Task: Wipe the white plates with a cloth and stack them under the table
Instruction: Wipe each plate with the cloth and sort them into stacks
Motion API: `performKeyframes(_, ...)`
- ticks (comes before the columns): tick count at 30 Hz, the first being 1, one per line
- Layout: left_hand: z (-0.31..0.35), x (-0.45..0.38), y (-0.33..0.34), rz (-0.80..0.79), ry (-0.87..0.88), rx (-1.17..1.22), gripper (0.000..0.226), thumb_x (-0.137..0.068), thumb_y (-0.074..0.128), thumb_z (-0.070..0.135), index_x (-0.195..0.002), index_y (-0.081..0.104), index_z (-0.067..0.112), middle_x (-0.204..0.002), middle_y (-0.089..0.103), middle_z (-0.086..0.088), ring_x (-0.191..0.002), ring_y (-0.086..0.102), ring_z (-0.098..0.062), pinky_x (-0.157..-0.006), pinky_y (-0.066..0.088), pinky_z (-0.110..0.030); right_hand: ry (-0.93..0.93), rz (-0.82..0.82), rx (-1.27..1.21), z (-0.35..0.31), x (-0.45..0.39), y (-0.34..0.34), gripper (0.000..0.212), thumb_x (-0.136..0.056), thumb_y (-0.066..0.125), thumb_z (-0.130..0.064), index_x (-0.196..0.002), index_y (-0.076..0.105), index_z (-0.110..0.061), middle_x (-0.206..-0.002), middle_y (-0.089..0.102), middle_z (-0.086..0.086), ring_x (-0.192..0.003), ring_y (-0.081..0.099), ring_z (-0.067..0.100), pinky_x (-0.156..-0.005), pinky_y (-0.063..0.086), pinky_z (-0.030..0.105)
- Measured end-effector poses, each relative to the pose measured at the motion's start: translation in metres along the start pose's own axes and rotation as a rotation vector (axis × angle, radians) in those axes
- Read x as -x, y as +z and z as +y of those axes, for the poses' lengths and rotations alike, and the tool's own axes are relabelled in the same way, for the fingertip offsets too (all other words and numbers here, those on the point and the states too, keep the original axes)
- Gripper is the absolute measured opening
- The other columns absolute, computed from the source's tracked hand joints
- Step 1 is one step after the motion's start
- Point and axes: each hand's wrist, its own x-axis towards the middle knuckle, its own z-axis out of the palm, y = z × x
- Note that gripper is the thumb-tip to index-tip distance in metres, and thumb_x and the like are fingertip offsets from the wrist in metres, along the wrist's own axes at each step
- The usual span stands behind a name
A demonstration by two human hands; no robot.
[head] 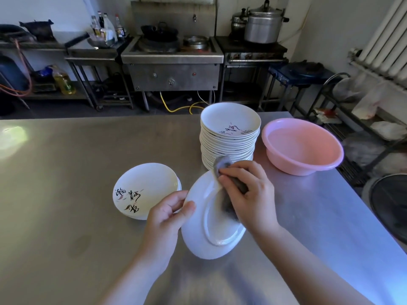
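My left hand [168, 213] grips the left rim of a white plate [198, 238], which is tilted above the table with its underside toward me. A grey cloth [223, 162] is pressed against that underside by my right hand [248, 194], whose fingers curl over the cloth. Behind them stands a tall stack of white plates [229, 137] with black writing on the top one. A short stack of plates [145, 190] with the same writing lies to the left of my left hand.
A pink basin [302, 146] holding water stands right of the tall stack on the steel table [66, 183]. The table's right edge runs close past the basin. Beyond the far edge are a stove, pots and metal racks.
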Motion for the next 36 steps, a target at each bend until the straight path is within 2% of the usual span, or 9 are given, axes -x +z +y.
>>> performKeyframes(6, 0.003, -0.001, -0.003, -0.034, -0.003, -0.046, 0.02, -0.078, 0.061, 0.021, -0.091, 0.075, 0.025, -0.093, 0.075, -0.001, -0.084, 0.067, -0.008, -0.071, 0.049, -0.015, -0.285, -0.185, -0.071, -0.012, 0.004, 0.001, 0.011, -0.08, 0.076, -0.008, -0.09, 0.077, -0.012, -0.094, 0.065, 0.0, -0.088, 0.056, 0.016, -0.082, 0.044, 0.02)
performKeyframes(10, 0.006, -0.002, -0.006, -0.004, -0.023, -0.035, 0.017, -0.076, 0.062, 0.024, -0.089, 0.073, 0.021, -0.088, 0.073, 0.0, -0.077, 0.064, -0.008, -0.064, 0.048, -0.016, -0.006, -0.083, -0.106, 0.007, -0.012, -0.004, 0.01, -0.077, 0.076, -0.012, -0.085, 0.077, -0.017, -0.093, 0.066, -0.009, -0.092, 0.062, 0.012, -0.085, 0.048, 0.023)
performKeyframes(13, 0.006, -0.006, -0.013, 0.067, -0.06, 0.022, 0.02, -0.074, 0.062, 0.027, -0.09, 0.073, 0.02, -0.088, 0.071, 0.001, -0.078, 0.062, -0.009, -0.063, 0.046, -0.022, 0.192, -0.101, -0.168, 0.022, -0.017, -0.011, 0.021, -0.077, 0.077, -0.005, -0.082, 0.073, -0.025, -0.091, 0.067, -0.014, -0.09, 0.064, 0.007, -0.085, 0.048, 0.023)
performKeyframes(17, 0.01, -0.013, -0.013, 0.149, -0.093, 0.184, 0.025, -0.072, 0.071, 0.018, -0.097, 0.069, 0.018, -0.092, 0.072, 0.003, -0.081, 0.065, -0.01, -0.067, 0.048, -0.027, 0.352, -0.087, -0.212, 0.03, -0.007, -0.016, 0.025, -0.079, 0.075, -0.003, -0.08, 0.071, -0.028, -0.089, 0.067, -0.014, -0.091, 0.064, 0.008, -0.084, 0.049, 0.021)
performKeyframes(20, 0.011, -0.019, -0.009, 0.228, -0.104, 0.353, 0.016, -0.086, 0.058, 0.017, -0.1, 0.064, 0.019, -0.09, 0.071, 0.008, -0.081, 0.067, -0.007, -0.068, 0.054, -0.023, 0.398, -0.02, -0.227, 0.025, 0.008, -0.013, 0.027, -0.079, 0.075, -0.001, -0.081, 0.07, -0.027, -0.09, 0.066, -0.012, -0.091, 0.063, 0.006, -0.082, 0.047, 0.015)
performKeyframes(24, 0.011, -0.024, 0.0, 0.304, -0.103, 0.505, 0.008, -0.083, 0.058, 0.019, -0.092, 0.056, 0.021, -0.091, 0.071, 0.008, -0.082, 0.069, -0.007, -0.07, 0.058, -0.023, 0.342, 0.048, -0.208, 0.008, 0.03, 0.0, 0.022, -0.076, 0.077, -0.003, -0.082, 0.07, -0.023, -0.091, 0.063, -0.014, -0.09, 0.062, 0.005, -0.08, 0.046, 0.016)
performKeyframes(27, 0.01, -0.025, 0.012, 0.339, -0.104, 0.552, 0.008, -0.095, 0.051, 0.015, -0.089, 0.054, 0.019, -0.089, 0.073, 0.004, -0.081, 0.071, -0.009, -0.075, 0.059, -0.027, 0.236, 0.045, -0.179, -0.01, 0.038, 0.013, 0.013, -0.074, 0.075, -0.012, -0.083, 0.072, -0.021, -0.091, 0.063, -0.015, -0.091, 0.063, 0.008, -0.081, 0.048, 0.021)
performKeyframes(31, 0.011, -0.024, 0.023, 0.28, -0.131, 0.597, 0.01, -0.098, 0.049, 0.017, -0.089, 0.053, 0.014, -0.08, 0.068, -0.008, -0.07, 0.068, -0.018, -0.058, 0.055, -0.024, 0.009, -0.043, -0.149, -0.036, 0.042, 0.031, 0.012, -0.078, 0.074, -0.01, -0.086, 0.074, -0.018, -0.092, 0.064, -0.009, -0.088, 0.059, 0.011, -0.082, 0.045, 0.017)
performKeyframes(36, 0.015, -0.027, 0.021, 0.3, -0.137, 0.626, 0.013, -0.099, 0.048, 0.016, -0.089, 0.056, 0.014, -0.082, 0.071, -0.005, -0.071, 0.07, -0.014, -0.061, 0.057, -0.024, -0.066, -0.025, -0.126, -0.024, 0.042, 0.027, 0.014, -0.078, 0.075, -0.005, -0.088, 0.074, -0.015, -0.095, 0.063, -0.007, -0.089, 0.058, 0.013, -0.082, 0.045, 0.02)
